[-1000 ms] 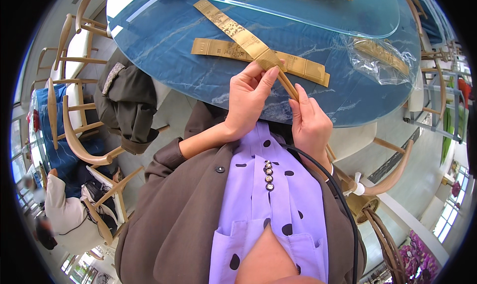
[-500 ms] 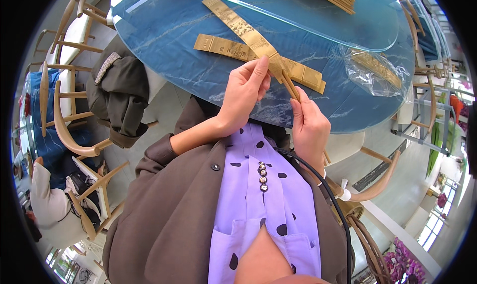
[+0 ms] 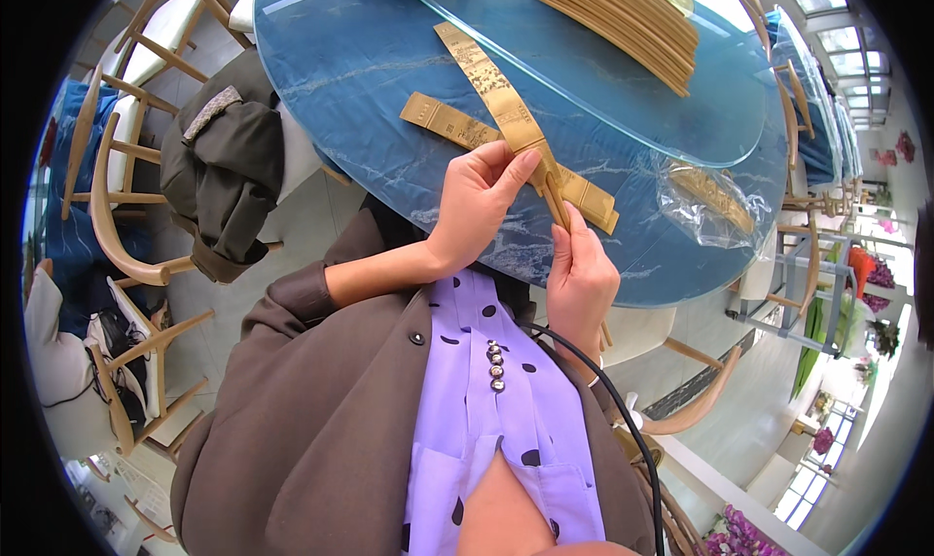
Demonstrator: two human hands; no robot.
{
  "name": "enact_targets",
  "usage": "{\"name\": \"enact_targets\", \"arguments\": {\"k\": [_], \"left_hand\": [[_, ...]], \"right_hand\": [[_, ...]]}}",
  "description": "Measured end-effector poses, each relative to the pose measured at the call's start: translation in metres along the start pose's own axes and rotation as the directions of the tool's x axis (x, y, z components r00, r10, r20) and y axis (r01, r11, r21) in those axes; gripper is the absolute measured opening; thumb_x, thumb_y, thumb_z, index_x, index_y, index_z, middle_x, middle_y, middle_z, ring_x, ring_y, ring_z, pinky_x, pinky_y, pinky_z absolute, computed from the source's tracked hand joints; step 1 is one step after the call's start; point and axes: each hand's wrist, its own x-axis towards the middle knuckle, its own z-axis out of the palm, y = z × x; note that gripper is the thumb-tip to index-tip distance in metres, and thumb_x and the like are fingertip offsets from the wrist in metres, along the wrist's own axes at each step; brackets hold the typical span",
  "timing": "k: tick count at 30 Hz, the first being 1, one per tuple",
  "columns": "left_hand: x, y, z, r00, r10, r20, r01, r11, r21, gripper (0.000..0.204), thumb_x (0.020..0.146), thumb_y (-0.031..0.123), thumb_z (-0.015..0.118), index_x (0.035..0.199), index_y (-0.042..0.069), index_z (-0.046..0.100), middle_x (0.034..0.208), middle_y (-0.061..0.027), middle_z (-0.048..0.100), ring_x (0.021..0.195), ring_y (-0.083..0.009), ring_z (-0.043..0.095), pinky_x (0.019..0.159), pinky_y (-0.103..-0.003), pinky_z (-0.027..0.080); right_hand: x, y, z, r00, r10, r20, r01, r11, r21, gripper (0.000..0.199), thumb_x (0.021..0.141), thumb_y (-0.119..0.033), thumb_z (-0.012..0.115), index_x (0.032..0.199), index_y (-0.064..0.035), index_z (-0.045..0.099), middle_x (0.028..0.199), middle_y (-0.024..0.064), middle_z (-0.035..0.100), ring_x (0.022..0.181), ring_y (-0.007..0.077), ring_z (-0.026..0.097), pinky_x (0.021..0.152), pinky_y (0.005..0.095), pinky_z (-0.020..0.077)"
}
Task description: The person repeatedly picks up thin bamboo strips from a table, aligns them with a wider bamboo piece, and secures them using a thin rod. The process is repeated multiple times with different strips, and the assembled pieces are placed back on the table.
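Observation:
A long gold paper sleeve with dark print, like a chopstick sleeve (image 3: 484, 77), slants over the near side of a blue marbled table (image 3: 370, 99). My left hand (image 3: 475, 201) pinches its near part between thumb and fingers. My right hand (image 3: 584, 274) grips the narrow near end, where the sleeve splits into slim folded or stick-like pieces; which of these they are I cannot tell. Beneath it, crossing it, more flat gold sleeves (image 3: 443, 120) lie on the tabletop, partly hidden by my left hand.
A clear plastic bag (image 3: 715, 201) with gold sleeves inside lies at the right of the table. On the raised glass disc (image 3: 584, 99) sits a fanned stack of gold sleeves (image 3: 618, 31). A dark coat (image 3: 229, 157) hangs over a wooden chair (image 3: 107, 196) at left.
The view has shifted, so the table and its stack sit lower in the picture. Both hands keep their hold on the sleeve, with the left thumb slightly farther along it.

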Motion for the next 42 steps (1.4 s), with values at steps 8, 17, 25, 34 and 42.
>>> {"name": "enact_targets", "arguments": {"k": [8, 17, 25, 34, 42], "left_hand": [[0.002, -0.029, -0.008, 0.956, 0.288, 0.061, -0.293, 0.909, 0.295, 0.039, 0.101, 0.017, 0.065, 0.072, -0.001, 0.047, 0.067, 0.0010, 0.041, 0.063, -0.0073, 0.032, 0.052, -0.028, 0.030], [0.015, 0.003, -0.003, 0.967, 0.217, 0.134, -0.239, 0.954, 0.181, 0.029, 0.108, 0.026, 0.052, 0.105, 0.000, 0.065, 0.090, -0.0002, 0.065, 0.081, -0.0040, 0.056, 0.070, -0.022, 0.047], [0.070, 0.063, -0.011, 0.908, 0.414, 0.068, -0.418, 0.906, 0.059, 0.027, 0.108, 0.024, 0.051, 0.099, 0.001, 0.065, 0.085, 0.0005, 0.065, 0.069, -0.0033, 0.059, 0.059, -0.021, 0.046], [0.073, 0.045, 0.000, 0.929, 0.365, 0.058, -0.367, 0.929, 0.047, 0.029, 0.108, 0.030, 0.052, 0.099, 0.005, 0.066, 0.075, 0.0039, 0.059, 0.058, 0.0009, 0.042, 0.050, -0.018, 0.033], [0.082, 0.045, -0.002, 0.891, 0.454, 0.018, -0.454, 0.887, 0.087, 0.029, 0.107, 0.028, 0.053, 0.098, 0.004, 0.068, 0.068, 0.0077, 0.051, 0.054, 0.0013, 0.029, 0.047, -0.020, 0.023]], "right_hand": [[0.008, -0.006, 0.001, 1.000, -0.025, 0.005, 0.025, 0.999, -0.029, 0.029, 0.097, -0.014, 0.065, 0.123, -0.0012, 0.066, 0.083, 0.0139, 0.067, 0.064, 0.0305, 0.065, 0.056, 0.0374, 0.0508], [0.015, -0.016, 0.001, 0.999, 0.030, 0.022, -0.031, 0.998, 0.061, 0.030, 0.098, -0.012, 0.065, 0.125, -0.0002, 0.065, 0.090, 0.0188, 0.070, 0.068, 0.0337, 0.067, 0.060, 0.0380, 0.0529], [-0.021, 0.022, -0.018, 1.000, 0.014, 0.002, -0.014, 0.984, 0.176, 0.028, 0.097, -0.011, 0.063, 0.122, 0.0015, 0.065, 0.085, 0.0175, 0.068, 0.065, 0.0297, 0.066, 0.060, 0.0347, 0.0513], [-0.047, 0.031, -0.006, 0.963, -0.195, -0.184, 0.164, 0.972, -0.170, 0.040, 0.105, -0.031, 0.052, 0.123, 0.0034, 0.063, 0.086, 0.0126, 0.066, 0.068, 0.0299, 0.063, 0.060, 0.0372, 0.0499], [-0.029, 0.013, -0.006, 0.878, 0.437, -0.194, -0.187, 0.687, 0.702, 0.031, 0.103, -0.015, 0.059, 0.128, 0.0028, 0.053, 0.087, 0.0009, 0.052, 0.068, 0.0070, 0.046, 0.062, 0.0217, 0.0411]]}}
